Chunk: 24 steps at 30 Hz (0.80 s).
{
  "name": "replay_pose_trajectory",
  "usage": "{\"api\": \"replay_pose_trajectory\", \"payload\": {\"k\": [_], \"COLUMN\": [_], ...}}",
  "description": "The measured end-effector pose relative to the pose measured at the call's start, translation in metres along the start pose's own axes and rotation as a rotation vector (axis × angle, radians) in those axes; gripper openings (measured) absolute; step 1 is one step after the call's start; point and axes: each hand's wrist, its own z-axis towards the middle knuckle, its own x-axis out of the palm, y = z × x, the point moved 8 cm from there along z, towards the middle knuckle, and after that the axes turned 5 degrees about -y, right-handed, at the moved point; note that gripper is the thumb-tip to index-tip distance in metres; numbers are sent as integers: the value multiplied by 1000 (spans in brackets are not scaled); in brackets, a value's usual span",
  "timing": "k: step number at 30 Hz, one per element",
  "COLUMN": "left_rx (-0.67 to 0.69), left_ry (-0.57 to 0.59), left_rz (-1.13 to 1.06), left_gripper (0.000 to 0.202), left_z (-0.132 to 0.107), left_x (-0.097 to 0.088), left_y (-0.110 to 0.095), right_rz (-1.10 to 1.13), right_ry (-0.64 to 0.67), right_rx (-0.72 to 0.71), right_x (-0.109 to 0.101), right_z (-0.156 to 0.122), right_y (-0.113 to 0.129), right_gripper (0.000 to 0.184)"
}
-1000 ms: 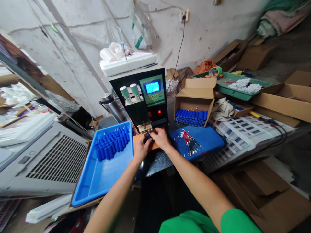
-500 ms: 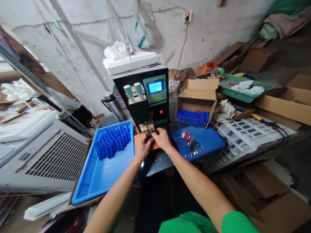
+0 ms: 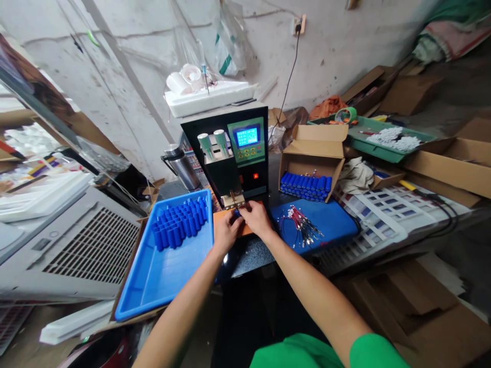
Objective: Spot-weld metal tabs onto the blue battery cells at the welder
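Both hands meet at the front of a black spot welder (image 3: 248,176), just below its electrode tips (image 3: 232,197). My left hand (image 3: 226,232) is closed around a small blue battery cell (image 3: 237,211), mostly covered by the fingers. Beside it, my right hand (image 3: 256,217) pinches at the same spot under the tips; what lies between its fingertips is hidden. An orange block (image 3: 220,219) sits beneath the hands. To the left, a blue tray (image 3: 169,276) holds many upright blue cells (image 3: 178,222). Red and black wire leads (image 3: 303,225) lie on a blue pad (image 3: 337,225) at the right.
Behind the pad, an open cardboard box (image 3: 316,148) contains stacked blue cells. A steel thermos (image 3: 182,166) stands left of the welder, and white foam (image 3: 210,99) rests on top. A green tray (image 3: 383,140) with white parts is at the back right.
Things in view sit very slightly farther right, as the camera has shifted a little. Both hands keep nearly the same place at the welder.
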Motion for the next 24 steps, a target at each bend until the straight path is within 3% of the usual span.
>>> {"api": "replay_pose_trajectory", "payload": {"k": [24], "left_rx": [2], "left_ry": [-4], "left_rz": [2], "left_gripper": [30], "left_z": [-2], "left_x": [1], "left_y": [-2], "right_rz": [46], "right_ry": [-3], "right_rx": [3], "right_x": [4], "right_z": [2], "right_y": [-15], "right_gripper": [19]}}
